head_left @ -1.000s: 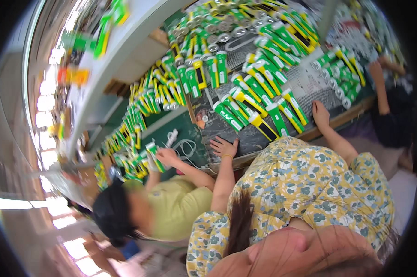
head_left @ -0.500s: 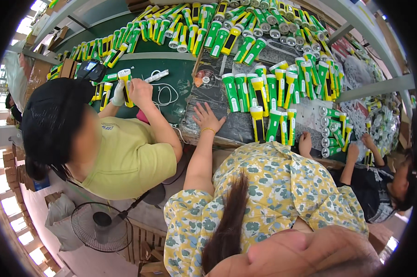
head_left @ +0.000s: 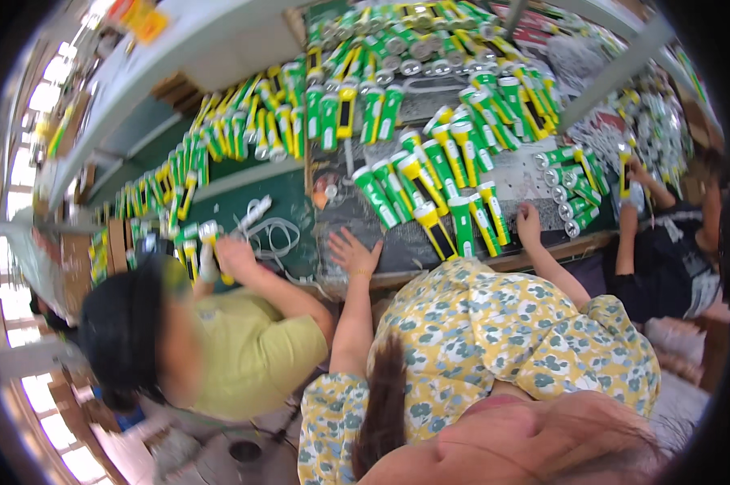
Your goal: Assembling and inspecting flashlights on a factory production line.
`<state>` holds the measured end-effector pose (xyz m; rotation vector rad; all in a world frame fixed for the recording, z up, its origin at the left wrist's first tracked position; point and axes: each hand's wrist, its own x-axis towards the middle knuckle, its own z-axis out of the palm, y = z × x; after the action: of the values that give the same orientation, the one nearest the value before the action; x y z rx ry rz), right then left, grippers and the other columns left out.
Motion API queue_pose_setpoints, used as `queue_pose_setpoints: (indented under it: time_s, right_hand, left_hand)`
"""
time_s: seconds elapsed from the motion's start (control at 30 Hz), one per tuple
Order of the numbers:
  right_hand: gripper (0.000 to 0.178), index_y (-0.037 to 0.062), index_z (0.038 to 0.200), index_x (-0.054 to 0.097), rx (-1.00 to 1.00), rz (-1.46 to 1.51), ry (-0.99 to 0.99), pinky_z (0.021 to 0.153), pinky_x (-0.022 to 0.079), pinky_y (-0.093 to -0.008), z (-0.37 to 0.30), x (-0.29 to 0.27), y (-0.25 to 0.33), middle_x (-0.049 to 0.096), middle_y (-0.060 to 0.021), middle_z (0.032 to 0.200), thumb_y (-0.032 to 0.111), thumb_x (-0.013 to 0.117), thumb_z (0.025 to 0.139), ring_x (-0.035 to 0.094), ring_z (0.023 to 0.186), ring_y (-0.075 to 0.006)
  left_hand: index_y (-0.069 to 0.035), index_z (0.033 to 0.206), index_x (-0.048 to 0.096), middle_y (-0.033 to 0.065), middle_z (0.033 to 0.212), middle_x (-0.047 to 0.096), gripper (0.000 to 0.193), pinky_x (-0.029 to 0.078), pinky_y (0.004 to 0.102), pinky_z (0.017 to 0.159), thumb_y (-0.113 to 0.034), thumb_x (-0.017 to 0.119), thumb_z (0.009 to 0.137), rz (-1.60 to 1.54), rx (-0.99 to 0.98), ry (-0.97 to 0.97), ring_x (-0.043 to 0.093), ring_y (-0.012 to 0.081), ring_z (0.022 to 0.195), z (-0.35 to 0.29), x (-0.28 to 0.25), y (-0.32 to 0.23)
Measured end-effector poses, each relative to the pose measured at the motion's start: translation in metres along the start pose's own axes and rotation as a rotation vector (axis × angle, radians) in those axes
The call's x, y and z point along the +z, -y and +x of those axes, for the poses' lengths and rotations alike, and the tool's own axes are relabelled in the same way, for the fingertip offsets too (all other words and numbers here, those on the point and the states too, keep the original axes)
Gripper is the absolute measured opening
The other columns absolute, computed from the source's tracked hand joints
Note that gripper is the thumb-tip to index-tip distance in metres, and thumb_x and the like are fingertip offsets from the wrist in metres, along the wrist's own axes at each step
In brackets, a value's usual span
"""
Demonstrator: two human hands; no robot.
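Note:
My left hand (head_left: 353, 254) lies flat on the dark bench covering with its fingers spread, holding nothing. Resting by the bench's front edge, my right hand (head_left: 529, 225) is loosely curled, and no object shows in it. Between my hands stands a group of green-and-yellow flashlights; the nearest are a yellow flashlight with a dark panel (head_left: 435, 230) and a green flashlight (head_left: 462, 226). To the right of my right hand, several green flashlights (head_left: 580, 220) lie stacked on their sides, lens ends to the left. Neither hand touches a flashlight.
At left, a co-worker in a black cap (head_left: 122, 331) holds a flashlight (head_left: 210, 233) beside a white cable (head_left: 280, 234). Another person (head_left: 664, 267) at right handles a yellow flashlight (head_left: 625, 171). Many flashlights crowd the back, and a grey metal post (head_left: 615, 71) slants across the right.
The whole view has shifted and tilted, bringing more of the upper-left shelf frame into sight. My hands stay resting on the bench. The left co-worker still holds the flashlight.

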<state>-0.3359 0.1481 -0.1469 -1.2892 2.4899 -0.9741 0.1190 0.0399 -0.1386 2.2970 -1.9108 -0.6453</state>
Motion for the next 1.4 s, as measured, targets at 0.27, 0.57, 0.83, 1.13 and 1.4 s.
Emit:
queue_pose_setpoints:
  time_s: [0.27, 0.57, 0.83, 1.13, 1.4]
  right_hand:
    - [0.026, 0.0036, 0.107, 0.056, -0.437, 0.314, -0.063, 0.091, 0.043, -0.0357, 0.016, 0.001, 0.16, 0.053, -0.0151, 0.109, -0.001, 0.054, 0.081, 0.052, 0.106, -0.0304]
    - [0.042, -0.0047, 0.115, 0.052, -0.168, 0.544, 0.541, 0.083, 0.05, -0.0361, 0.147, 0.094, 0.34, 0.056, -0.0203, 0.115, 0.015, 0.064, 0.08, 0.06, 0.102, -0.0263]
    - [0.083, -0.0075, 0.128, 0.029, -0.039, 0.206, 0.299, 0.087, 0.05, -0.0457, 0.202, 0.195, 0.35, 0.053, -0.0333, 0.112, 0.029, 0.073, 0.068, 0.057, 0.103, -0.0448]
    - [0.035, 0.0034, 0.112, 0.054, 0.456, 1.377, 0.943, 0.069, 0.05, -0.0347, 0.157, 0.043, 0.326, 0.061, -0.0083, 0.09, 0.027, 0.058, 0.087, 0.06, 0.078, -0.0194]
    - [0.053, 0.0076, 0.12, 0.049, 0.491, 1.794, 1.335, 0.062, 0.05, -0.0265, 0.071, -0.048, 0.325, 0.056, -0.0031, 0.09, 0.053, 0.038, 0.096, 0.057, 0.074, -0.0146]
  left_hand:
    - [-0.001, 0.143, 0.025, 0.0251, 0.147, 0.024, 0.084, 0.022, 0.0525, 0.108, -0.035, 0.068, 0.079, -0.269, 0.381, -0.413, 0.024, 0.0412, 0.136, 0.005, -0.053, -0.016]
    - [0.005, 0.123, 0.051, 0.0227, 0.129, 0.048, 0.043, 0.038, 0.0418, 0.101, -0.017, 0.058, 0.087, -0.456, 0.636, -0.364, 0.047, 0.0362, 0.12, 0.132, -0.11, -0.147]
    - [0.008, 0.115, 0.052, 0.0313, 0.111, 0.056, 0.046, 0.045, 0.0474, 0.088, -0.018, 0.065, 0.079, -0.232, 0.418, -0.102, 0.054, 0.0442, 0.103, 0.234, -0.088, -0.204]
    - [-0.001, 0.116, 0.047, 0.0101, 0.102, 0.061, 0.034, 0.053, 0.037, 0.068, -0.005, 0.057, 0.085, -1.573, 0.083, 0.739, 0.06, 0.0217, 0.081, 0.127, -0.167, -0.182]
    - [-0.012, 0.122, 0.048, 0.0037, 0.091, 0.058, 0.043, 0.05, 0.033, 0.067, -0.045, 0.048, 0.095, -1.713, 0.157, 0.781, 0.058, 0.0173, 0.078, -0.01, -0.18, -0.15]
